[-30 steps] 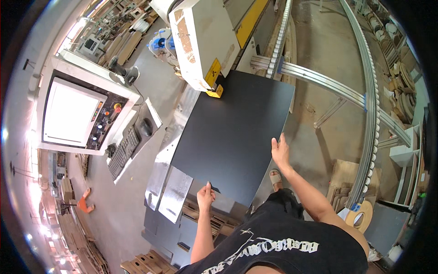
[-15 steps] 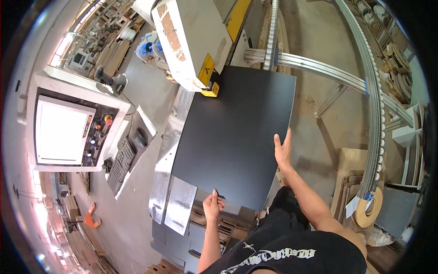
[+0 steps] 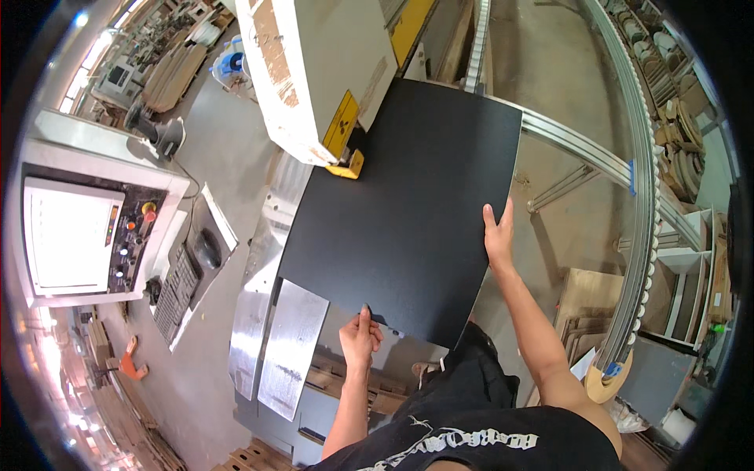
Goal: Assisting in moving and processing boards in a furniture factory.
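A large black rectangular panel (image 3: 408, 204) lies flat across a machine's bed, its far left side running in beneath a cream-coloured machine head (image 3: 322, 71). My left hand (image 3: 360, 340) is closed at the panel's near edge, thumb up against the edge and the other fingers curled. At the right edge, my right hand (image 3: 499, 239) grips the board with its thumb on the top face and its fingers along the side; their undersides are hidden. A yellow block (image 3: 347, 166) under the machine head sits just over the panel's left part.
Bare metal plates (image 3: 292, 337) lie left of the panel's near corner. Further left stand a control screen (image 3: 71, 235) with buttons, a keyboard (image 3: 177, 286) and a mouse (image 3: 207, 249). A curved roller rail (image 3: 650, 204) bounds the right side, with a tan roll (image 3: 609, 381) beside its near end.
The panel has slid away from me along the machine, baring more of the metal plate. Both hands have travelled with it, keeping their places on the edges. My view has shifted too.
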### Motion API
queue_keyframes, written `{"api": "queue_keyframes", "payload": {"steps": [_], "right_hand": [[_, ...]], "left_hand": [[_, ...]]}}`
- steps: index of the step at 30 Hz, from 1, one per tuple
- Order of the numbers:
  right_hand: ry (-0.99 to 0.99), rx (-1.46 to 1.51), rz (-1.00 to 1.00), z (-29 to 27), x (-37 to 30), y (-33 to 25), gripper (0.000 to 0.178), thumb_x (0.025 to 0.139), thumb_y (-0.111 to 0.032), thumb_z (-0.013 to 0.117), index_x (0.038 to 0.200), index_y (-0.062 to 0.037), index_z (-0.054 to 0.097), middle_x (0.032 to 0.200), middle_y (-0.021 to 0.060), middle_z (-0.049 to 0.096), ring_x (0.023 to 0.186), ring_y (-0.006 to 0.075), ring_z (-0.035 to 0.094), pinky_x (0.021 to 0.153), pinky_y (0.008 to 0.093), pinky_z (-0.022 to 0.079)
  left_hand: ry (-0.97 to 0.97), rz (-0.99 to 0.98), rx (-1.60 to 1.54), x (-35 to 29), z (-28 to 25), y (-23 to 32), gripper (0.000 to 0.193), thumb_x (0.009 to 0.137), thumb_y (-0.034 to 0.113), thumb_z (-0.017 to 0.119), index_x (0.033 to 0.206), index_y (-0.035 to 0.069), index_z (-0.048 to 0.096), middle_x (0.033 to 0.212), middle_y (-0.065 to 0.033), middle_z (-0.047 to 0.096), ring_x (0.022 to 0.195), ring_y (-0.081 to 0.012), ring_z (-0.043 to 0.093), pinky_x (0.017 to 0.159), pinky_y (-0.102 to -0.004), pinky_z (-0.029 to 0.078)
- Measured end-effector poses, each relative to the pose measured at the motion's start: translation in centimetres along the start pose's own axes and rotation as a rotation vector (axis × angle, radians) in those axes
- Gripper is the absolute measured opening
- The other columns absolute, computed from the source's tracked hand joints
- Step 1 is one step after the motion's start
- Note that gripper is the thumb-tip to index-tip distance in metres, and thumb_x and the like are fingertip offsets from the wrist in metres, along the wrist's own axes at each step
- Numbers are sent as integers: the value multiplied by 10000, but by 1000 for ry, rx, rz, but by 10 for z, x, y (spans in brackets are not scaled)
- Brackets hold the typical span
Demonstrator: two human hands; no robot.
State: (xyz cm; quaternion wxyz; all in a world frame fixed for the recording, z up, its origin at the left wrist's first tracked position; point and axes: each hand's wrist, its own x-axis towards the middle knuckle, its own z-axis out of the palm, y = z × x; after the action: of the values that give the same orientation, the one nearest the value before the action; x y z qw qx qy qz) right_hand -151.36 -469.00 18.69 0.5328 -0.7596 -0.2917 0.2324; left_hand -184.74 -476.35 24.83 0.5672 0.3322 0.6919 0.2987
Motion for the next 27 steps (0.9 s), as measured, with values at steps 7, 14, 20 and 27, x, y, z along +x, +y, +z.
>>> {"api": "queue_keyframes", "payload": {"steps": [7, 14, 20, 27], "right_hand": [[-28, 3, 23, -3, 80, -8, 748, 999, -362, 574, 1533, 44, 244, 1507, 306, 398, 1397, 429, 403, 1158, 449, 316], [-44, -56, 37, 10, 167, -16, 787, 984, -352, 576, 1548, 42, 194, 1472, 337, 421, 1365, 446, 437, 1140, 451, 345], [-154, -32, 0, 1, 275, 25, 798, 993, -382, 570, 1589, -58, 151, 1539, 246, 367, 1338, 367, 472, 1008, 503, 458], [-353, 557, 183, -36, 172, 37, 699, 1014, -568, 455, 1548, -141, 309, 1173, 121, 645, 936, 190, 667, 667, 311, 537]], "left_hand": [[8, 70, -31, 37, 59, 36, 513, 1007, 393, 610, 731, -39, 616, 529, -89, 568, 375, -112, 452, 348, -258, 293], [48, 188, 40, 97, 110, 64, 483, 995, 372, 629, 716, -23, 634, 569, -73, 571, 410, -139, 490, 378, -280, 344], [-125, 186, -33, 117, 161, 108, 427, 1024, 325, 578, 825, -45, 652, 568, -89, 594, 431, -158, 532, 397, -310, 385], [-197, 317, 253, -42, 119, 84, 459, 1046, 367, 500, 802, 2, 634, 531, -41, 561, 425, -121, 521, 419, -299, 403]]}}
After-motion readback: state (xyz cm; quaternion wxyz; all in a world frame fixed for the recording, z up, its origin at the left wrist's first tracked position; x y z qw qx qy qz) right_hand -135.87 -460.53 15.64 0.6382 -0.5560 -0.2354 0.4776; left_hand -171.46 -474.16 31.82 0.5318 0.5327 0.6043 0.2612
